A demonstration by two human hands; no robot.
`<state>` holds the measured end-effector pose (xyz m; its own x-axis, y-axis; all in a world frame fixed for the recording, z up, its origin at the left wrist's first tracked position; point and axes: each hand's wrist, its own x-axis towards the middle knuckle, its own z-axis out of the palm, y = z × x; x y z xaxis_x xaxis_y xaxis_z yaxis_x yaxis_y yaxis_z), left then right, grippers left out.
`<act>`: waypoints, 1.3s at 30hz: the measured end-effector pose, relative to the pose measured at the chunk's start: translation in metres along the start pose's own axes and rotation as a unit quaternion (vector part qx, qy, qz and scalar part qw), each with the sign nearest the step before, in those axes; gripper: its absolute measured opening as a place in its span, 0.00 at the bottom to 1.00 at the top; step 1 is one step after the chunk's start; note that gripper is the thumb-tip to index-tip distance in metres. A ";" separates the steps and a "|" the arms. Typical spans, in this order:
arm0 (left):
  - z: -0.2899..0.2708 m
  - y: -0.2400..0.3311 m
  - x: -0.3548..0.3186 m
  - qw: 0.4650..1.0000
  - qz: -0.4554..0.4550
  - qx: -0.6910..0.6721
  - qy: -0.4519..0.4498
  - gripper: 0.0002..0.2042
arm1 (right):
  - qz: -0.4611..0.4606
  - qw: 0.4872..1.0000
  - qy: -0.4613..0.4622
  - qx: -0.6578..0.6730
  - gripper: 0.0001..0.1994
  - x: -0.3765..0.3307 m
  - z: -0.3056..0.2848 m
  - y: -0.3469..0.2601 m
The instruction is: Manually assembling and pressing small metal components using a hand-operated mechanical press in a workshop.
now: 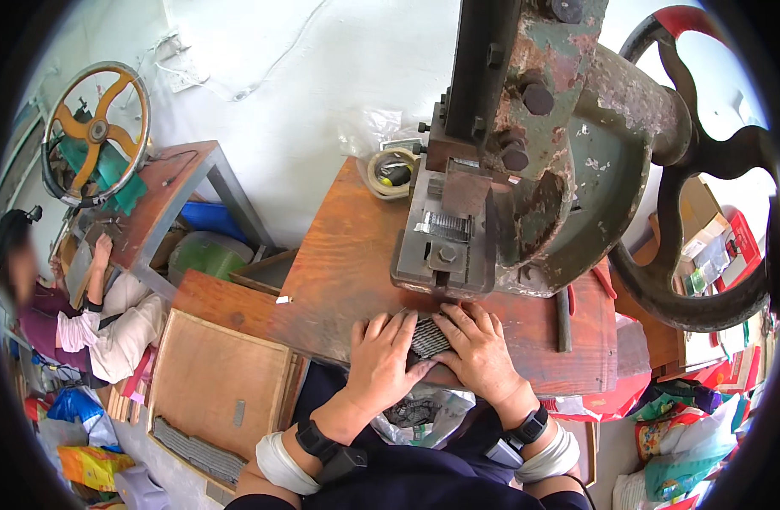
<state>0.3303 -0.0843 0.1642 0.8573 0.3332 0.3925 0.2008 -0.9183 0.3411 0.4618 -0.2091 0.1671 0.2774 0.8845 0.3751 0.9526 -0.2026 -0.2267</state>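
Nearest the viewer, both forearms bore white cuffs (283, 466) and black wrist devices (315, 439). Between them, below the bench's front edge, lay an open clear plastic bag (458, 408) containing dark pieces too small to identify.

The grey ribbed stack (429, 337) was at the front of the wooden bench (322, 255), between the hands. The left hand (381, 361) had its fingers bent and slightly parted against the stack's left side. The right hand (476, 350) closed on it from the right, fingers curled over its far corner. The thumbs came together at the near side. Both hands had hold of the stack; how firmly could not be told.

To the left, a shallow wooden tray (211, 365) held a row of grey strips (198, 450) along its near edge and one small grey piece apart from them.

Beyond the hands stood a worn green press (526, 93), its dark handwheel (680, 183) on the right. A tape roll (375, 174) lay left of its base. Farther left, a seated co-worker (122, 340) was beside another handwheel with yellow spokes (97, 130). A white wall (364, 76) closed the view.
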 end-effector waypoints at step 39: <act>0.012 0.018 -0.010 0.689 -0.205 -0.695 0.015 0.19 | 0.156 0.949 0.160 0.220 0.14 -0.048 -0.012 0.040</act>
<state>0.3312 -0.1065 0.1556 0.8491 0.5273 0.0300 -0.2424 0.3387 0.9091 0.4882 -0.2650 0.1501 0.6287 0.6229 0.4655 0.6926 -0.1763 -0.6995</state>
